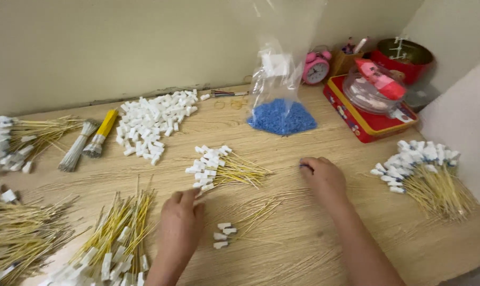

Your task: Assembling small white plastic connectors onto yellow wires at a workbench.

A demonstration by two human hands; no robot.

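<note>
Near the wooden table's [325,127] centre, the left hand [180,224] pinches, fingers together, a white plastic connector [198,202] at twelve o'clock. Right hand [323,175], fingers curled, touches a small blue plastic piece [304,166] at ten o'clock.

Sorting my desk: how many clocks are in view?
1: a pink alarm clock at the back of the table, behind the clear bag of blue beads. Others may be hidden.

Both hands low, palms down, forearms reaching in from the bottom edge.
The left hand [180,222] points its fingers [189,197] forward, loosely together; the right hand [323,177] lies further ahead, fingers curled under.
</note>
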